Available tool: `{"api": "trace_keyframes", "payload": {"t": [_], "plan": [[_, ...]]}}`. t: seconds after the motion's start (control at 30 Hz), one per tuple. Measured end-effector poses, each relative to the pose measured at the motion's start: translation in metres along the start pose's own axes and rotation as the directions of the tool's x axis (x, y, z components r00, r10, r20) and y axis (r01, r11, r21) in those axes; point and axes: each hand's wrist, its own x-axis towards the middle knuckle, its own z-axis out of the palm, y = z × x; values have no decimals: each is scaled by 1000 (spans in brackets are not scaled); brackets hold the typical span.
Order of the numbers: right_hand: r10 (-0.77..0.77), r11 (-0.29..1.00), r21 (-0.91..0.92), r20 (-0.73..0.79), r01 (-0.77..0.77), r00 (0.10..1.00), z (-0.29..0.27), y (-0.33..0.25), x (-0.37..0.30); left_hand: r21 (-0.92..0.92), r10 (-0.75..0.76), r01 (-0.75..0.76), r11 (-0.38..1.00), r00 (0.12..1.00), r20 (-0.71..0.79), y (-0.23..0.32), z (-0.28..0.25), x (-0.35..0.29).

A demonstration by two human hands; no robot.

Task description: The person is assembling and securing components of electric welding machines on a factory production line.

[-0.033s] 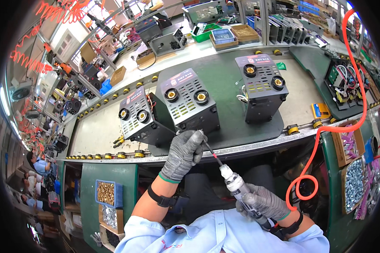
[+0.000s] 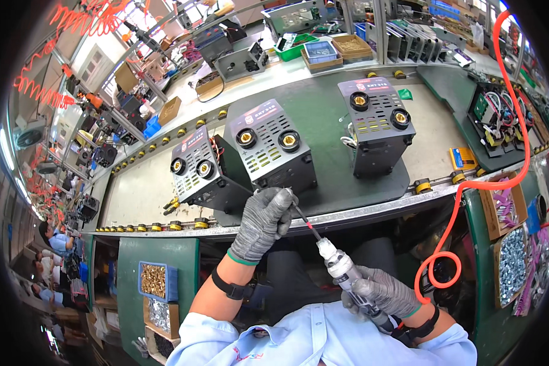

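A grey-and-white power screwdriver (image 2: 341, 268) slants low in the middle, gripped by the gloved right hand (image 2: 378, 290), its bit (image 2: 302, 215) aimed toward 11 o'clock, where the gloved left hand (image 2: 259, 222) pinches its fingers together at the tip, though what they pinch is hidden. Beyond that hand, also at 11 from the screwdriver, stands the middle vented casing (image 2: 268, 135), with the left casing (image 2: 195, 155) at 10 and the right casing (image 2: 378, 110) at 12. Farther out, a blue bin (image 2: 173, 284) of brass parts (image 2: 155, 279) sits at 9, and an orange hose (image 2: 497, 185) loops at 3.
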Motion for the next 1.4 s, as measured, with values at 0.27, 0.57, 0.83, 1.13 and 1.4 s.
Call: {"api": "trace_keyframes", "payload": {"t": [0.27, 0.57, 0.83, 1.13, 1.4], "plan": [[-14, 1000, -5, 70, 14, 997, -4, -7, 2, 112, -14, 17, 994, 1000, -22, 29, 5, 3], [-41, 999, -1, 97, 41, 994, -3, -10, -4, 55, 33, -30, 998, 997, -64, 27, 16, -3], [-74, 997, 29, 90, 72, 993, -1, -11, -8, 107, 179, -170, 980, 980, -85, 33, 28, -6], [-116, 993, -31, 40, 118, 992, 0, -6, -1, -5, 127, -128, 992, 988, -82, 41, 31, -7], [-110, 994, 17, 30, 109, 994, 6, -19, -1, 25, 25, -25, 999, 1000, 11, 49, 24, -6]]}}
